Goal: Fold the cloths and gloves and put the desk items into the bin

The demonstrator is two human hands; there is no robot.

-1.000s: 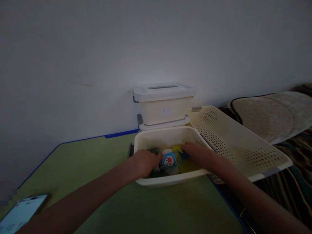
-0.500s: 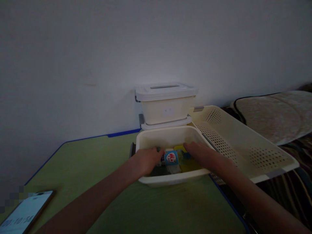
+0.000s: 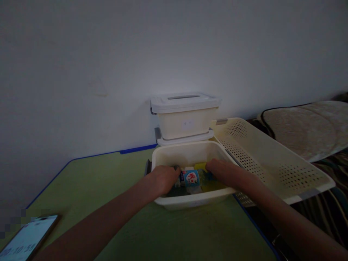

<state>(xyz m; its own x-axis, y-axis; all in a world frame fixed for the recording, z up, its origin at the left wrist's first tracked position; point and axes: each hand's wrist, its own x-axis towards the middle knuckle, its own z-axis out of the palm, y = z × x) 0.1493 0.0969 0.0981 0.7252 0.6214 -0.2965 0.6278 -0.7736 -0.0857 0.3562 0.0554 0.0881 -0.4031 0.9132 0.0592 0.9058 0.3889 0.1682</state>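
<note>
Inside a cream plastic storage box, a clear bottle with a blue label lies on its side. My left hand reaches over the near left rim, its fingers curled round the bottle's left end. At the other end my right hand is closed by the bottle's blue part, with most fingertips hidden. Something yellow lies behind the bottle, and more yellow shows at its right. A white item sits under the label. Dark contents near my left hand are too dim to name.
Behind the open box, a lidded cream box stands on another white lid against the wall. A perforated cream basket is at the right, beside a pillow. A phone lies on the green table at left.
My right hand has drawn its fingers in and lowered slightly at the bottle's right end. The bottle's label has turned a little. My left hand has barely moved.
</note>
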